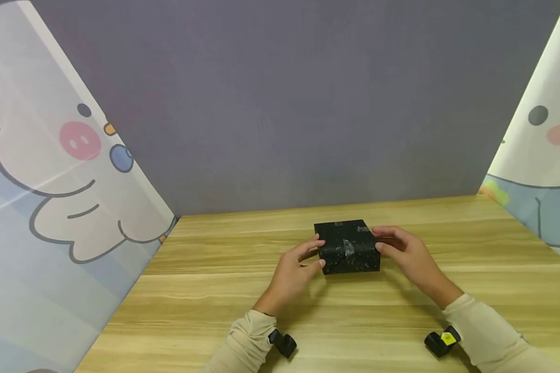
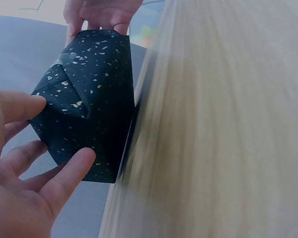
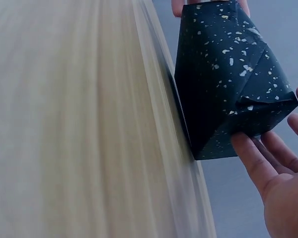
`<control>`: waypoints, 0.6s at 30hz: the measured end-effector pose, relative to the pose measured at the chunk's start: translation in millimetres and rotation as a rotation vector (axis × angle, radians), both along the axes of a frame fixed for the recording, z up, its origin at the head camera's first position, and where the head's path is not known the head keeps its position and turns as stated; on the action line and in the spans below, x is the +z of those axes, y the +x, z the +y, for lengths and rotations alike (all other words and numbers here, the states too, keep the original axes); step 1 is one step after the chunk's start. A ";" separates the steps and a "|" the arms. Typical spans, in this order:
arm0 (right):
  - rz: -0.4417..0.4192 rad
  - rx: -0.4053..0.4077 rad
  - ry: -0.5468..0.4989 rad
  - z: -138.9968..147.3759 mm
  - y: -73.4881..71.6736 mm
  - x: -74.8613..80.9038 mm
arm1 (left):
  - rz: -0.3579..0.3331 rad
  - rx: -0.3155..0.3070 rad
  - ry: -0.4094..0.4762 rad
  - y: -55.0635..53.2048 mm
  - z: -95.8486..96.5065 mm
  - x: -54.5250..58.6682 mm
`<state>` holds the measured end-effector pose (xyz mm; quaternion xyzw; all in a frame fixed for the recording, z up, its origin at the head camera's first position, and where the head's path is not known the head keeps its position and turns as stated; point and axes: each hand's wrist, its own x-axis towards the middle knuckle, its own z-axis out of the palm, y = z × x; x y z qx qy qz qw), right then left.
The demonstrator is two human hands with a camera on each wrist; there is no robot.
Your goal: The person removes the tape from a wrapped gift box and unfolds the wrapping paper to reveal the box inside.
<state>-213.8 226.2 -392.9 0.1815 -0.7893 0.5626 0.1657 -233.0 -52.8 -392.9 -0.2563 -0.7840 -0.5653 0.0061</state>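
A small box wrapped in black, speckled paper (image 1: 333, 259) is on the wooden tabletop, with a strip of clear tape (image 1: 349, 248) running over its front top edge. My left hand (image 1: 289, 274) holds the left end, thumb low at the front corner and a finger up at the top edge. At the opposite end, my right hand (image 1: 415, 264) holds the box between thumb and fingers. Folded paper shows on the end of the box (image 2: 64, 124) in the left wrist view. In the right wrist view, fingertips (image 3: 243, 144) touch the near end face.
Pale wood-grain tabletop (image 1: 191, 290) spreads around the box. A grey wall (image 1: 280, 103) rises behind it, with cartoon-printed panels on the left (image 1: 37, 155) and right (image 1: 546, 155). Black straps with small devices (image 1: 287, 344) are worn on both wrists.
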 end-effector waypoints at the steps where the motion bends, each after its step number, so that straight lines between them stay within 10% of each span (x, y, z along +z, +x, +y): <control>1: -0.005 0.000 -0.005 0.3 0.0 -0.3 | -0.002 -0.007 0.007 0.1 -0.3 -0.8; 18: -0.099 -0.106 0.073 2.3 -0.3 4.9 | 0.055 -0.021 -0.064 -4.6 8.3 -4.0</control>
